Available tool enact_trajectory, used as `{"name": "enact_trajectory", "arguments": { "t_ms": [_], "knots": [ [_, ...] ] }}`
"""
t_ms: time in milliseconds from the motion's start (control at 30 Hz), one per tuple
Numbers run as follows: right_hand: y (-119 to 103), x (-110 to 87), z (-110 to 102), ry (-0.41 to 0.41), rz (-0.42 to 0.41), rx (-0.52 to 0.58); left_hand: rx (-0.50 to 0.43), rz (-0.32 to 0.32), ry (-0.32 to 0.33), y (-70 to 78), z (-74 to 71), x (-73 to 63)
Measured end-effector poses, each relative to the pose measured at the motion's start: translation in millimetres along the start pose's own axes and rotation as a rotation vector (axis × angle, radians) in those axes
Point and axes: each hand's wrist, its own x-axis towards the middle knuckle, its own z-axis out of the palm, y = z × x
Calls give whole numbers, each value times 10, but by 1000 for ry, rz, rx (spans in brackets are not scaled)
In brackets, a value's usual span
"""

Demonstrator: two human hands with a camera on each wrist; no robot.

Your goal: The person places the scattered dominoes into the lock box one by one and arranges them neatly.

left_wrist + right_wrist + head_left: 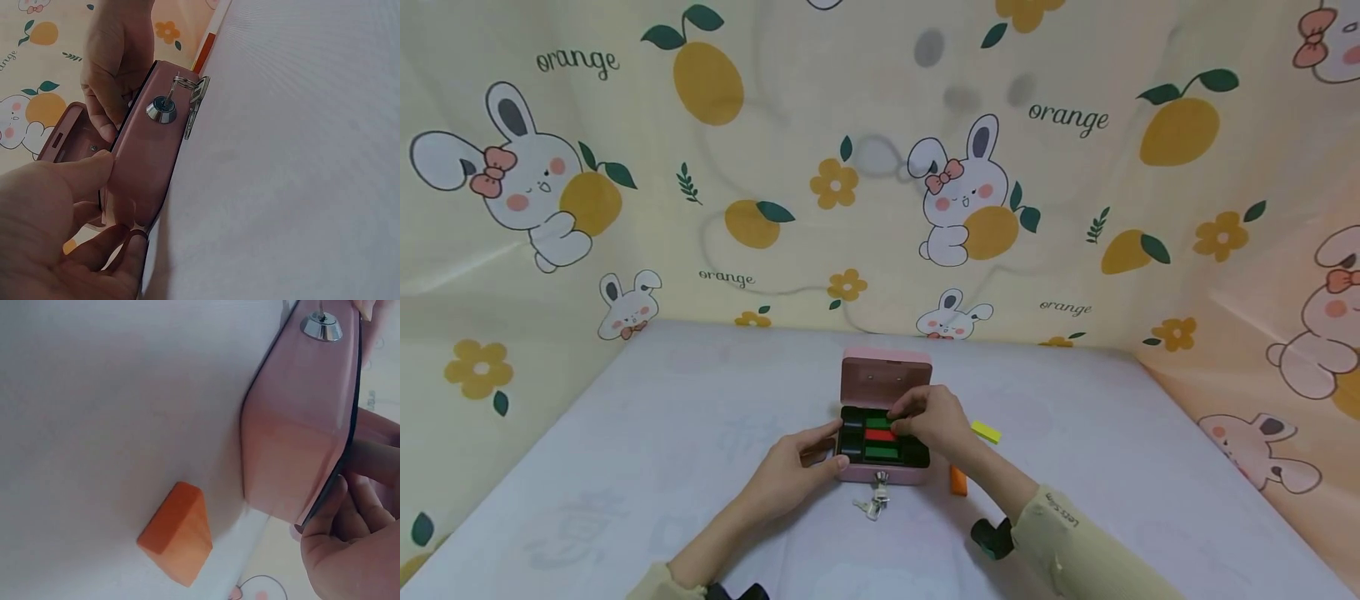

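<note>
A pink cash box [880, 475] stands with its lid [886, 379] raised. In its black tray [851, 446] lie a rear green block [876, 423], a red block [880, 435] and a front green block [881, 452]. My left hand [786, 475] grips the box's left side, thumb at the front rim. From the right, my right hand [934, 421] reaches over the tray, its fingertips pinching the rear green block at its right end; the palm hides part of the tray. A lock with keys [873, 502] hangs on the box's front.
An orange block [958, 481] lies on the white table [700, 433] to the right of the box. Behind it is a yellow block [986, 432]. A printed cloth with rabbits and oranges [880, 233] rises around the table's back and sides.
</note>
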Motion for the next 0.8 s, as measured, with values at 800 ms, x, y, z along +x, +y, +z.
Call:
{"name": "enact_trajectory", "arguments": {
  "t_ms": [800],
  "knots": [
    [95,-182,-117,0,41,242,17,11,32,-3,101,-80]
  ]
}}
